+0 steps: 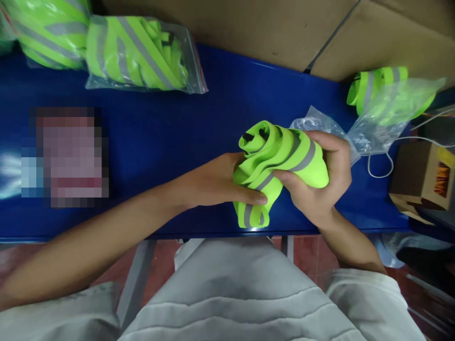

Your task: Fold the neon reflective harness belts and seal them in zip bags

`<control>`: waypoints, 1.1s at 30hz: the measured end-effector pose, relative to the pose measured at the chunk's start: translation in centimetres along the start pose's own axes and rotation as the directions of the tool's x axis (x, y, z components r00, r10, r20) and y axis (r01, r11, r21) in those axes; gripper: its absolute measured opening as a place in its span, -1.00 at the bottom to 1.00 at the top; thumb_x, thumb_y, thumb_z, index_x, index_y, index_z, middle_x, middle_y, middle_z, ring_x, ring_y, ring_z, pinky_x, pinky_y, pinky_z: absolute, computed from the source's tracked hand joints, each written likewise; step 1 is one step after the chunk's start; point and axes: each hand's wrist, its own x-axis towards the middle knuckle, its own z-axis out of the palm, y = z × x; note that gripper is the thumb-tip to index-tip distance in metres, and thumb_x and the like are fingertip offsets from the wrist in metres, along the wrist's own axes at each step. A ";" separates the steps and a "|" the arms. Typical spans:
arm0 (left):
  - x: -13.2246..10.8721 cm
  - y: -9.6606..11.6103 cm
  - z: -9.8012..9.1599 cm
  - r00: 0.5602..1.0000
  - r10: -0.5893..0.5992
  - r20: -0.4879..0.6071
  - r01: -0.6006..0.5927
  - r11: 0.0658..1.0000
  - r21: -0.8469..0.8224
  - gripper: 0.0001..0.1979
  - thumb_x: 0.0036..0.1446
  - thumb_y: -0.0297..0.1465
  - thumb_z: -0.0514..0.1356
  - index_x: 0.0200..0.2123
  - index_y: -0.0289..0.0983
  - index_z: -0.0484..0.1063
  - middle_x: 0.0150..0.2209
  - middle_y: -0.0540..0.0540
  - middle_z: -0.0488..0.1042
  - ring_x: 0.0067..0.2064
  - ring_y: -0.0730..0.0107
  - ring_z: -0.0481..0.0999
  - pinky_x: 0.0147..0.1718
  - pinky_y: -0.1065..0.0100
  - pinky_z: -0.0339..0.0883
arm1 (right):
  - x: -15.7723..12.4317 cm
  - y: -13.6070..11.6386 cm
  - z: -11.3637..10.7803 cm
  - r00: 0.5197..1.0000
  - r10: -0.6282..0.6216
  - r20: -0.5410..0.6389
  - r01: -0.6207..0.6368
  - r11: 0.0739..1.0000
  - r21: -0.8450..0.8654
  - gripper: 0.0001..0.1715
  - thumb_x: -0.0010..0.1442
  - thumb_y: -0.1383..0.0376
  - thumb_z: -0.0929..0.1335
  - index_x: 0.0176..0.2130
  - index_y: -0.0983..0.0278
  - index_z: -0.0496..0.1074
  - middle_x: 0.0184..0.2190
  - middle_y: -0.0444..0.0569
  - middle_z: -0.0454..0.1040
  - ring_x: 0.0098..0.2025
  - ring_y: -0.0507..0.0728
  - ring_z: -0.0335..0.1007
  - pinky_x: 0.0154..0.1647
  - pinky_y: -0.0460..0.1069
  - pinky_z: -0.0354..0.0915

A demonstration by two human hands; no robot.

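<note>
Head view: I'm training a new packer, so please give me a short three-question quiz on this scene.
1. True or false: the left hand and the right hand both grip the rolled neon-green fabric piece with grey reflective stripes.
2. The smooth table top is: A red, B blue, C white.
3. Fill in: the crumpled clear plastic bag lies just behind the ___ hand.
Key: 1 true; 2 B; 3 right.
</note>
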 end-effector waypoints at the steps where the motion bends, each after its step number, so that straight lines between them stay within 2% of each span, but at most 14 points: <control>1: 0.0 -0.2 0.4 1.000 -0.008 0.024 0.009 0.999 -0.043 -0.52 -0.04 -0.31 0.54 -0.03 -0.29 0.60 -0.09 -0.09 0.69 -0.05 0.17 0.69 -0.13 0.32 0.56 | -0.2 -0.2 0.0 1.000 -0.020 -0.001 0.020 1.000 0.001 -0.27 0.21 -0.11 0.53 0.21 0.14 0.43 0.01 0.04 0.54 0.04 0.33 0.57 0.07 0.27 0.56; 5: -0.5 -0.7 1.7 0.993 -0.005 0.116 0.015 0.996 -0.090 -0.73 0.15 -0.29 0.41 -0.14 -0.33 0.60 -0.17 -0.12 0.70 -0.15 0.22 0.71 -0.15 0.31 0.60 | -0.3 -0.9 -0.3 0.997 -0.072 0.011 0.072 0.997 0.015 -0.18 0.11 -0.01 0.61 0.25 0.12 0.43 0.01 0.02 0.57 0.00 0.31 0.59 0.01 0.21 0.60; 8: -0.8 -0.3 1.5 1.000 0.011 0.000 -0.011 0.997 0.076 -0.85 0.23 -0.35 0.31 -0.26 -0.33 0.57 -0.33 -0.04 0.66 -0.31 0.35 0.67 -0.35 0.45 0.52 | 0.5 -0.8 -0.6 0.999 -0.028 -0.026 0.029 0.999 0.042 -0.29 0.12 0.00 0.61 0.18 0.10 0.49 -0.01 -0.03 0.59 -0.05 0.27 0.60 -0.08 0.15 0.60; 10: -0.8 0.0 0.8 0.997 0.040 -0.069 -0.025 0.978 0.205 -0.85 0.25 -0.34 0.29 -0.32 -0.32 0.54 -0.43 0.02 0.61 -0.41 0.43 0.61 -0.47 0.51 0.40 | 1.1 -0.6 -0.7 0.998 0.038 -0.052 -0.035 0.998 0.057 -0.45 0.19 -0.03 0.56 0.09 0.09 0.52 -0.06 -0.04 0.60 -0.08 0.25 0.60 -0.12 0.15 0.58; 11: -0.7 0.2 0.4 0.996 0.053 -0.066 -0.036 0.970 0.241 -0.82 0.27 -0.31 0.29 -0.33 -0.31 0.53 -0.44 0.03 0.60 -0.43 0.45 0.59 -0.48 0.52 0.38 | 1.4 -0.6 -0.8 0.996 0.070 -0.052 -0.067 0.996 0.064 -0.49 0.22 -0.05 0.54 0.05 0.11 0.52 -0.10 -0.04 0.60 -0.10 0.25 0.59 -0.12 0.16 0.57; 15: -0.2 0.2 -0.7 0.997 0.080 0.006 -0.079 0.963 0.258 -0.72 0.25 -0.19 0.35 -0.29 -0.32 0.56 -0.39 -0.01 0.63 -0.40 0.44 0.59 -0.44 0.51 0.41 | 1.5 -0.7 -0.8 0.981 0.191 0.018 -0.192 0.975 0.110 -0.46 0.21 -0.15 0.52 -0.02 0.14 0.50 -0.19 -0.04 0.59 -0.11 0.26 0.60 -0.13 0.17 0.56; 18: 0.1 -0.2 -0.9 0.995 0.096 0.004 -0.094 0.964 0.248 -0.73 0.18 -0.22 0.41 -0.19 -0.30 0.60 -0.30 -0.02 0.66 -0.31 0.40 0.63 -0.36 0.49 0.46 | 0.9 -0.3 -0.6 0.955 0.275 0.111 -0.295 0.924 0.244 -0.50 0.26 -0.13 0.49 0.01 0.10 0.49 -0.18 -0.09 0.59 -0.11 0.23 0.61 -0.16 0.14 0.57; 20: 0.2 -0.5 -0.9 0.993 0.112 0.033 -0.117 0.966 0.231 -0.75 0.17 -0.23 0.42 -0.21 -0.30 0.60 -0.27 -0.03 0.67 -0.27 0.37 0.63 -0.29 0.45 0.49 | 0.5 0.1 -0.2 0.909 0.358 0.215 -0.414 0.841 0.348 -0.53 0.31 -0.16 0.44 0.01 0.07 0.48 -0.18 -0.11 0.60 -0.11 0.22 0.63 -0.20 0.11 0.58; 24: 0.5 -1.1 -0.7 0.986 0.156 0.061 -0.165 0.962 0.217 -0.74 0.12 -0.20 0.45 -0.30 -0.29 0.60 -0.29 -0.02 0.66 -0.26 0.32 0.62 -0.27 0.41 0.50 | 0.5 0.6 0.6 0.764 0.510 0.395 -0.645 0.606 0.465 -0.51 0.36 -0.20 0.37 -0.02 0.10 0.45 -0.08 -0.06 0.64 0.06 0.26 0.63 -0.14 0.12 0.61; 28: 0.7 -1.4 -0.6 0.982 0.172 0.074 -0.184 0.959 0.217 -0.74 0.11 -0.20 0.46 -0.25 -0.26 0.63 -0.25 -0.01 0.67 -0.16 0.26 0.64 -0.19 0.38 0.51 | 0.8 0.5 0.8 0.679 0.560 0.474 -0.729 0.442 0.523 -0.51 0.36 -0.20 0.36 0.04 0.07 0.47 0.04 -0.08 0.63 0.27 0.27 0.51 0.09 0.17 0.58; 33: 0.8 -1.5 -0.3 0.975 0.209 0.071 -0.220 0.952 0.211 -0.72 0.10 -0.21 0.48 -0.24 -0.27 0.62 -0.23 0.01 0.68 -0.12 0.25 0.65 -0.11 0.35 0.53 | 1.3 0.9 1.0 0.580 0.521 0.626 -0.811 0.296 0.505 -0.46 0.40 -0.22 0.29 0.04 0.06 0.54 0.02 -0.09 0.65 0.27 0.27 0.49 0.20 0.23 0.53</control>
